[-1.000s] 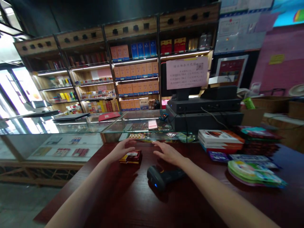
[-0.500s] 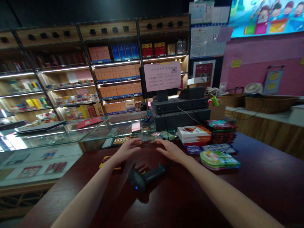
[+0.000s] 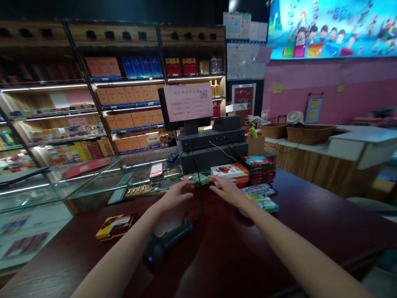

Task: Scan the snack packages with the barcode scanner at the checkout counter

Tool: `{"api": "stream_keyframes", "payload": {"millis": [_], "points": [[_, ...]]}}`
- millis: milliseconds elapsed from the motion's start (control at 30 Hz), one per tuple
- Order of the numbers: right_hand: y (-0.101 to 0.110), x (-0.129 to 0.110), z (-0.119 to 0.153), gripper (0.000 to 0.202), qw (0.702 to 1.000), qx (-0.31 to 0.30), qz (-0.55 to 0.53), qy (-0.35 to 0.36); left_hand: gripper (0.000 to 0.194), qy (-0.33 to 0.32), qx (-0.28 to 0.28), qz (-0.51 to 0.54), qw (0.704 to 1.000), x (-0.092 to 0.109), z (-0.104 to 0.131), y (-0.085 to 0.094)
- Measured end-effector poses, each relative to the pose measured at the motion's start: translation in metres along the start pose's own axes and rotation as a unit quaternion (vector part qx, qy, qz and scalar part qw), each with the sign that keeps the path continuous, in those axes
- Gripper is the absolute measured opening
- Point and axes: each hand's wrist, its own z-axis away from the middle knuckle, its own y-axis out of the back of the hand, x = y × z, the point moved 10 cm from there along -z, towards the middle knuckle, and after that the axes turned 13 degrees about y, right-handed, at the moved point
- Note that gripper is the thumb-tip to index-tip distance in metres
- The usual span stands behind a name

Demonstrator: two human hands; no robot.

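Note:
Both hands reach forward over the dark red wooden counter [image 3: 217,256], palms facing each other with a gap between them. My left hand [image 3: 176,195] is open and holds nothing, fingers pointing inward. Below it lies a black handheld barcode scanner [image 3: 167,242] with a blue light, its cable running back. My right hand [image 3: 228,191] is open and empty too, nearest a white and orange box stack [image 3: 231,171]. Partly behind my right forearm are green and blue flat packs [image 3: 263,203]. Left of my left forearm sits a yellow and brown box [image 3: 114,227].
A black cash register terminal [image 3: 214,140] with a pink paper sign [image 3: 188,102] stands behind the counter. Dark red packets [image 3: 259,171] are stacked at its right. A glass display case [image 3: 133,174] adjoins on the left. Wicker baskets [image 3: 310,134] stand farther right.
The view has swung to the right, so the shelves and counter goods shift left. My right hand now appears closer to the box stack. Both hands stay open and empty.

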Motion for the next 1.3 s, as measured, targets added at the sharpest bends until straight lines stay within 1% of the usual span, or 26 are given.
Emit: {"api": "stream_keyframes", "payload": {"millis": [67,133,233,333,467,567,633,733,867,967,1100,1200,1300], "points": [[0.009,0.015,0.004,0.043,1.0,0.012,0.01,-0.008,0.048,-0.008,-0.004,-0.003,1.0,0.003,-0.011,-0.01],[0.02,0.028,0.009,0.043,0.999,0.029,0.023,-0.016,0.05,-0.01,0.005,-0.021,1.0,0.005,-0.023,-0.018],[0.039,0.043,0.016,0.042,0.996,0.065,0.052,-0.027,0.058,-0.011,0.025,-0.054,0.998,0.01,-0.038,-0.029],[0.058,0.057,0.025,0.04,0.99,0.103,0.087,-0.044,0.067,-0.026,0.033,-0.071,0.997,0.017,-0.051,-0.041],[0.077,0.084,0.042,0.039,0.975,0.142,0.142,-0.09,0.079,-0.036,0.029,-0.049,0.998,0.021,-0.068,-0.058],[0.086,0.099,0.054,0.039,0.967,0.16,0.161,-0.118,0.087,-0.035,0.025,-0.024,0.999,0.019,-0.079,-0.069],[0.089,0.105,0.06,0.039,0.962,0.167,0.165,-0.137,0.092,-0.035,0.019,-0.016,0.999,0.018,-0.085,-0.077],[0.091,0.106,0.065,0.043,0.96,0.164,0.16,-0.163,0.098,-0.037,0.013,-0.008,0.999,0.019,-0.092,-0.087],[0.091,0.107,0.067,0.049,0.955,0.153,0.146,-0.209,0.1,-0.033,0.008,0.01,0.999,0.02,-0.099,-0.095],[0.091,0.108,0.068,0.051,0.953,0.154,0.132,-0.223,0.101,-0.02,-0.001,0.027,0.999,0.02,-0.102,-0.1],[0.089,0.108,0.067,0.048,0.955,0.162,0.117,-0.219,0.1,0.0,0.011,0.019,1.0,0.019,-0.1,-0.098],[0.088,0.109,0.067,0.047,0.955,0.172,0.114,-0.212,0.097,0.007,0.022,0.015,1.0,0.016,-0.096,-0.093],[0.088,0.109,0.067,0.046,0.953,0.179,0.12,-0.215,0.092,0.01,0.031,0.043,0.999,0.012,-0.092,-0.085]]}}
